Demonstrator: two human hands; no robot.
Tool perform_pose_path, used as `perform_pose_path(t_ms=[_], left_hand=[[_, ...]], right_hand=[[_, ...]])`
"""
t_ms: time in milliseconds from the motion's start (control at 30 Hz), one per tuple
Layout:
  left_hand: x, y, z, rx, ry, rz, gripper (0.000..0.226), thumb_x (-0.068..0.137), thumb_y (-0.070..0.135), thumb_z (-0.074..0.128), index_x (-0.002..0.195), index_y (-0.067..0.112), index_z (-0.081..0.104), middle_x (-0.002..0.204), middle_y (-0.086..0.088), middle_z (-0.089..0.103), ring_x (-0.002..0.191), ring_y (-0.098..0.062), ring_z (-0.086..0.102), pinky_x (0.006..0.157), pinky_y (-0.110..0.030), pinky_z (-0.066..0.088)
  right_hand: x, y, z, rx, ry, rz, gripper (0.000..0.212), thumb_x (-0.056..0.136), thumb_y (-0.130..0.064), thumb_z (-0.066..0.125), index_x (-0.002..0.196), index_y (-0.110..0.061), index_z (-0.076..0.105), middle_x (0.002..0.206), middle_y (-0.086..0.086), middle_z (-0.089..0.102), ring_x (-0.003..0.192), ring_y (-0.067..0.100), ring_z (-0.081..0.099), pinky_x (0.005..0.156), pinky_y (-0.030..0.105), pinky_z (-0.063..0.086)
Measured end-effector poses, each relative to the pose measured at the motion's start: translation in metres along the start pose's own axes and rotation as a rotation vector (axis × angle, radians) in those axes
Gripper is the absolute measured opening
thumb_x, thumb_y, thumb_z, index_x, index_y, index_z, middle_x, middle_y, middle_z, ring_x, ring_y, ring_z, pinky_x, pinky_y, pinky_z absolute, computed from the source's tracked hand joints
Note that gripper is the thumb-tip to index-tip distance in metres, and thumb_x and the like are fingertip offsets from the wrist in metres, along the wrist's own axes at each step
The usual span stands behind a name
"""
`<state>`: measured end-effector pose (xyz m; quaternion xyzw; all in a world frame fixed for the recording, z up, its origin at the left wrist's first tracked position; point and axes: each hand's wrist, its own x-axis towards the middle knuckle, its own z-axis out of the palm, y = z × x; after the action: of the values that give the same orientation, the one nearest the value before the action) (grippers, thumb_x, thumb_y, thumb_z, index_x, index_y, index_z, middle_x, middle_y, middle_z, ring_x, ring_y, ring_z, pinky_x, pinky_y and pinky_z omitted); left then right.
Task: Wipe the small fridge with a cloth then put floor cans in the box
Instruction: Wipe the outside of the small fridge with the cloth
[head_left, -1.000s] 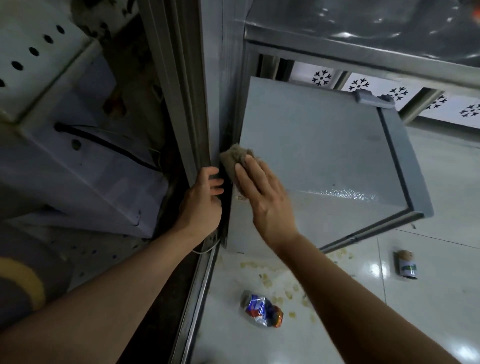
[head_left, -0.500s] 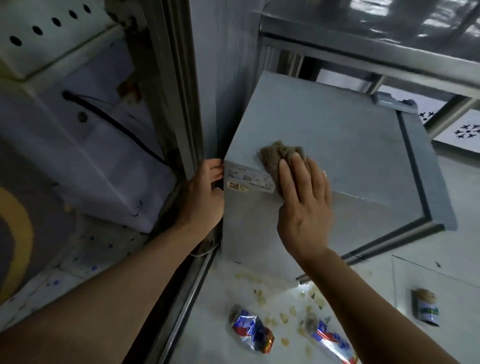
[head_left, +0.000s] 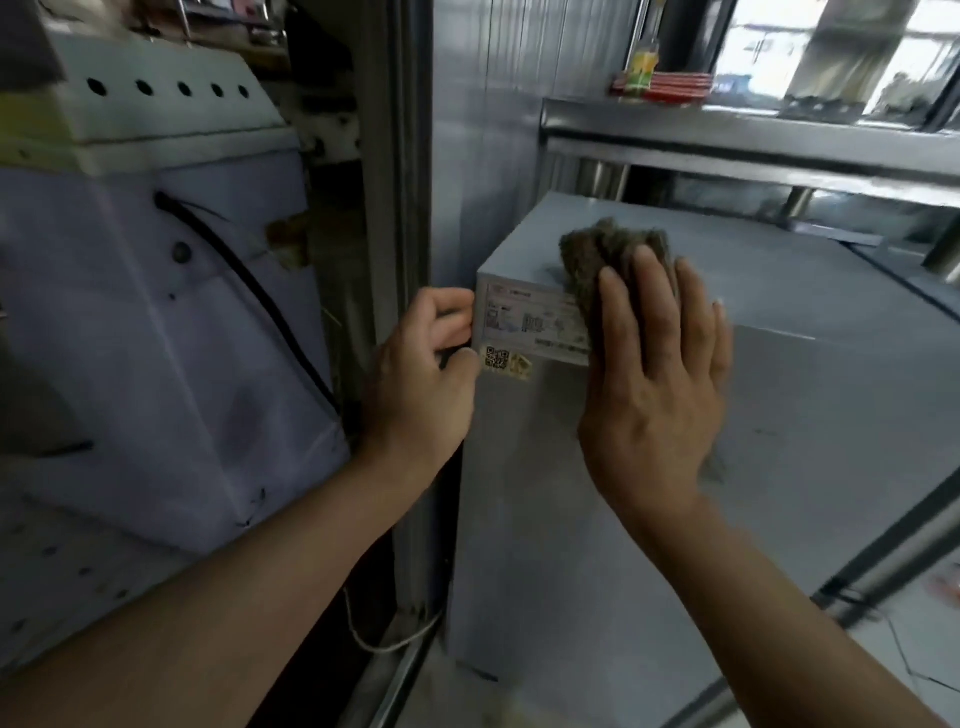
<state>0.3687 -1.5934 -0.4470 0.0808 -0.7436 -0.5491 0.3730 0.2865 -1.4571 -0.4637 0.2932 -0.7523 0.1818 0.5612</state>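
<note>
Fingers (head_left: 649, 306) of the right hand (head_left: 654, 395), straight, press the cloth (head_left: 608, 249) onto the fridge (head_left: 805, 395) edge.

A cramped back-of-shop or commercial kitchen area — a small grey fridge (head_left: 779, 415) sits beneath a stainless-steel counter (head_left: 753, 130), hemmed in by metal wall panels (head_left: 493, 130), a worn white appliance (head_left: 156, 338) with a trailing black cable (head_left: 249, 280), and packaged goods (head_left: 660, 83) stacked above.

Your small fridge (head_left: 597, 493) carries a white printed label (head_left: 530, 319) at its top corner, text too blurred to read; beneath it sits a QR code sticker (head_left: 497, 357). You get no legible words or numbers anywhere.
</note>
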Motion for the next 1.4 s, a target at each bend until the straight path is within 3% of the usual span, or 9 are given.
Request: perform_pose_path(t_ms=[300,467,733,833,933,1033,1167,1300,1400], left_hand=[[0.002,-0.026,-0.001,-0.210,-0.027,0.117,0.043,0.087,-0.013,0.042,0.116,0.018,0.047,0.108,0.005,0.061,0.095,0.006,0.057,0.075,-0.005,0.048],[0.000,-0.035,-0.010,-0.306,-0.102,0.070,0.035,0.093,-0.002,0.042,0.119,0.020,0.048,0.104,0.011,0.063,0.089,0.002,0.061,0.064,-0.011,0.048],[-0.009,-0.044,-0.004,-0.488,-0.001,-0.054,0.021,0.101,0.029,0.026,0.115,0.020,0.038,0.100,-0.002,0.061,0.086,-0.008,0.061,0.082,-0.032,0.044],[-0.019,-0.060,-0.002,-0.435,0.052,-0.081,0.023,0.100,0.036,0.025,0.114,0.023,0.037,0.100,-0.002,0.059,0.082,-0.013,0.062,0.073,-0.028,0.047],[-0.032,-0.088,-0.002,-0.237,0.032,-0.190,0.027,0.097,0.043,0.026,0.113,0.026,0.039,0.117,-0.008,0.056,0.100,-0.026,0.060,0.076,-0.032,0.047],[-0.042,-0.100,-0.004,-0.045,-0.029,-0.120,0.035,0.097,0.041,0.027,0.121,0.026,0.049,0.119,-0.002,0.056,0.105,-0.014,0.052,0.084,-0.026,0.038],[-0.030,-0.076,-0.001,-0.098,-0.080,0.093,0.029,0.099,0.030,0.034,0.121,0.032,0.052,0.117,0.009,0.060,0.108,-0.005,0.055,0.083,-0.017,0.041],[-0.031,-0.056,0.016,-0.122,-0.096,0.122,0.032,0.099,0.024,0.036,0.129,0.034,0.043,0.125,0.007,0.058,0.114,-0.012,0.055,0.099,-0.042,0.045],[-0.039,-0.056,0.025,-0.050,-0.067,0.112,0.049,0.098,0.016,0.037,0.145,0.027,0.027,0.142,0.003,0.045,0.128,-0.012,0.044,0.109,-0.039,0.036]], right_hand=[[-0.072,0.013,0.019,-0.031,-0.125,-0.412,0.049,0.093,-0.007,0.029,0.141,-0.010,0.040,0.151,0.010,0.028,0.141,0.032,0.022,0.115,0.046,0.020],[-0.037,0.004,0.017,-0.148,-0.111,-0.476,0.050,0.092,-0.015,0.039,0.142,-0.012,0.040,0.152,0.009,0.029,0.141,0.032,0.026,0.112,0.050,0.023],[0.014,-0.035,0.024,-0.168,-0.150,-0.479,0.048,0.091,-0.027,0.032,0.136,-0.021,0.049,0.148,0.004,0.039,0.139,0.030,0.030,0.111,0.050,0.026],[-0.032,-0.028,0.036,-0.178,-0.182,-0.588,0.049,0.091,-0.024,0.032,0.137,-0.019,0.047,0.148,0.002,0.040,0.140,0.030,0.028,0.113,0.050,0.021],[-0.089,-0.022,0.044,-0.242,-0.290,-0.709,0.053,0.089,-0.023,0.034,0.142,-0.020,0.041,0.151,0.001,0.034,0.141,0.030,0.022,0.114,0.048,0.015],[-0.100,-0.013,0.037,-0.289,-0.334,-0.770,0.055,0.087,-0.022,0.034,0.142,-0.022,0.041,0.151,-0.001,0.034,0.139,0.027,0.029,0.112,0.049,0.018],[-0.043,0.015,0.006,-0.293,-0.170,-0.572,0.057,0.083,-0.017,0.036,0.140,-0.017,0.044,0.150,0.006,0.034,0.139,0.030,0.029,0.111,0.052,0.016],[0.001,0.033,-0.014,-0.283,-0.057,-0.368,0.054,0.089,-0.020,0.035,0.143,-0.015,0.037,0.153,0.007,0.029,0.142,0.030,0.022,0.113,0.051,0.016],[-0.044,0.038,-0.005,-0.255,-0.105,-0.397,0.057,0.087,-0.019,0.035,0.144,-0.015,0.036,0.153,0.005,0.026,0.142,0.030,0.021,0.112,0.049,0.019]])
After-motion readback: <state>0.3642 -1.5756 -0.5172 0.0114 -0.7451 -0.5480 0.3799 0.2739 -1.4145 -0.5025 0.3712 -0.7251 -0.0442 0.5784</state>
